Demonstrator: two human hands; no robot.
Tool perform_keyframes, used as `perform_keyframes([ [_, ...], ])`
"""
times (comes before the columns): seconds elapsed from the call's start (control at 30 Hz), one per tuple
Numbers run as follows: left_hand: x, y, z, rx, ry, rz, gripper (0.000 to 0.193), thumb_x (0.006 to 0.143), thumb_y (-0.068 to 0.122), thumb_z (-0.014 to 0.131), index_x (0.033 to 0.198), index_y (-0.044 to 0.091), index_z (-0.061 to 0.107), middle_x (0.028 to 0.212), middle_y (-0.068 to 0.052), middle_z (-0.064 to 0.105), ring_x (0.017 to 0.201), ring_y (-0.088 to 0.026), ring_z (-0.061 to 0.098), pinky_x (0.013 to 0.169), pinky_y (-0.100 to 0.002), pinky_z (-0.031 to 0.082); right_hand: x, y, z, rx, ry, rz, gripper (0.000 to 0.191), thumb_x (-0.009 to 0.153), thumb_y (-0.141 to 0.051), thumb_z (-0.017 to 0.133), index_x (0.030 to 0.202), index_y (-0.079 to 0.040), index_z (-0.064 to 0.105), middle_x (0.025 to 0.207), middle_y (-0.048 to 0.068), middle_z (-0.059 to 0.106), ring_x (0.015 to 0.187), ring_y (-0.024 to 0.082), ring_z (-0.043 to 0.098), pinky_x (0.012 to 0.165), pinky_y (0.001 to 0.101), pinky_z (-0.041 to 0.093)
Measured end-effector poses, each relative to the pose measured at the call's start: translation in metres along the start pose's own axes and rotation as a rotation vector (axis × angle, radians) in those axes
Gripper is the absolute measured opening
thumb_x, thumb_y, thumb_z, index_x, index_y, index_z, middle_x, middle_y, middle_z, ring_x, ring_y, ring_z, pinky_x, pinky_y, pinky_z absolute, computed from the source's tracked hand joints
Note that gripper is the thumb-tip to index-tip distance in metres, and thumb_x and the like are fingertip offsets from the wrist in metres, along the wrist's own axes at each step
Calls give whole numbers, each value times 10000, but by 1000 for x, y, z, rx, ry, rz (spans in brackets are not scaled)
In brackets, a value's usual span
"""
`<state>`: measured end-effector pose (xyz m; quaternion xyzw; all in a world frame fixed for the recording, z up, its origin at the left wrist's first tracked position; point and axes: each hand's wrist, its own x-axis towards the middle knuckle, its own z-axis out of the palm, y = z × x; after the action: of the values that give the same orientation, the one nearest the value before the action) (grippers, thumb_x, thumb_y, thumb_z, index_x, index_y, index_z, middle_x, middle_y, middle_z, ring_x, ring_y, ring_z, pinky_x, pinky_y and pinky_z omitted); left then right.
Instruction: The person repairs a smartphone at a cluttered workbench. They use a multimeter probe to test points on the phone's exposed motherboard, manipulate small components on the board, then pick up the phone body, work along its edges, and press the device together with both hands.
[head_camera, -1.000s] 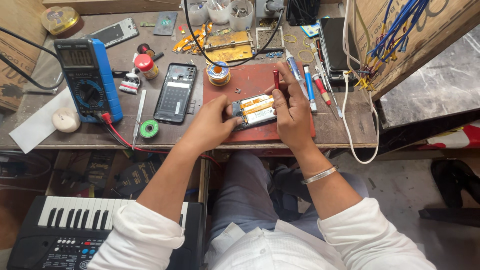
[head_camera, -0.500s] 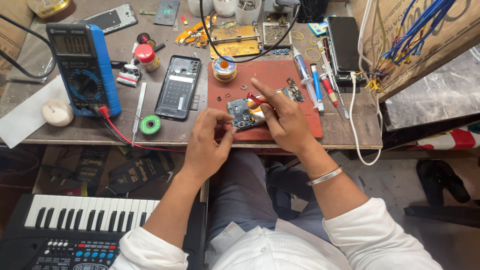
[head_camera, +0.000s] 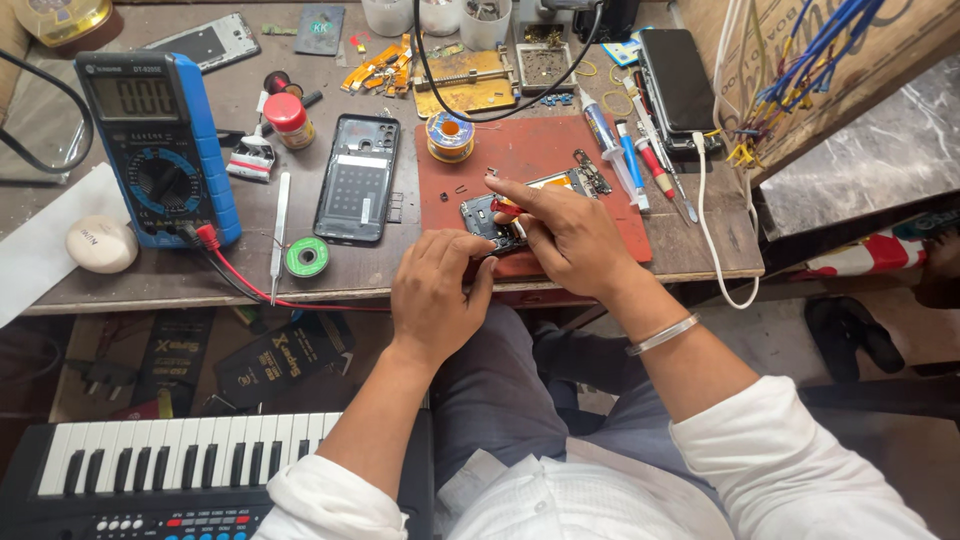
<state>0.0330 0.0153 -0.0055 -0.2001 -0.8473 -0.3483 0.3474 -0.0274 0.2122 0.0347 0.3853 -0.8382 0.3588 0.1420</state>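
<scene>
Right hand (head_camera: 570, 240) pinches a red-handled screwdriver (head_camera: 506, 208) onto the phone board (head_camera: 490, 222), left hand (head_camera: 435, 290) steadying it (fingers curled); judged mid-unscrewing, needing a steady vertical tip.

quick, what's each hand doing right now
Left hand: fingers curled, steadying the phone board on the red mat.
Right hand: closed on a small red-handled tool.

Worn wooden workbench (head_camera: 700, 255) in daylight, grey stone floor (head_camera: 880, 160) beside, music keyboard (head_camera: 150, 475) below.

Phone board (head_camera: 487, 222) half under hands (head_camera: 560, 235)
</scene>
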Motion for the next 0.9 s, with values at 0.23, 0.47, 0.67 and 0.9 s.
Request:
perform_keyframes([
  [0.23, -4, 2, 2, 16, 23, 27, 177, 905, 116, 738, 1047, 121, 633, 976, -50, 659, 961, -273, 638, 847, -420, 495, -8, 3, 5, 28, 41, -18, 538, 999, -1, 541, 1512, -165, 525, 1070, 59, 767, 978, 242, 723, 865, 382, 560],
  [0.47, -4, 12, -2, 9, 17, 18, 170, 897, 108, 739, 1035, 116, 641, 948, -47, 659, 942, -274, 639, 832, -421, 497, -11, 5, -1, 439, 154, 158, 490, 1057, -10, 514, 1529, -127, 454, 1126, 28, 724, 767, 46, 506, 708, 215, 464],
  [0.67, -7, 9, -1, -14, 39, 50, 139, 893, 91, 737, 997, 122, 651, 931, -38, 665, 931, -264, 642, 830, -412, 498, -7, 6, -3, 466, 618, 137, 346, 1119, -22, 492, 1456, -93, 515, 1121, 54, 702, 841, 52, 558, 791, 213, 513],
  [0.9, -4, 10, -3, -17, 29, 49, 124, 885, 85, 738, 971, 114, 654, 927, -44, 664, 927, -270, 643, 828, -413, 498, -7, 7, -12, 667, 929, 145, 316, 1094, -36, 518, 1408, -67, 502, 1115, 49, 650, 796, 39, 544, 641, 188, 464],
])
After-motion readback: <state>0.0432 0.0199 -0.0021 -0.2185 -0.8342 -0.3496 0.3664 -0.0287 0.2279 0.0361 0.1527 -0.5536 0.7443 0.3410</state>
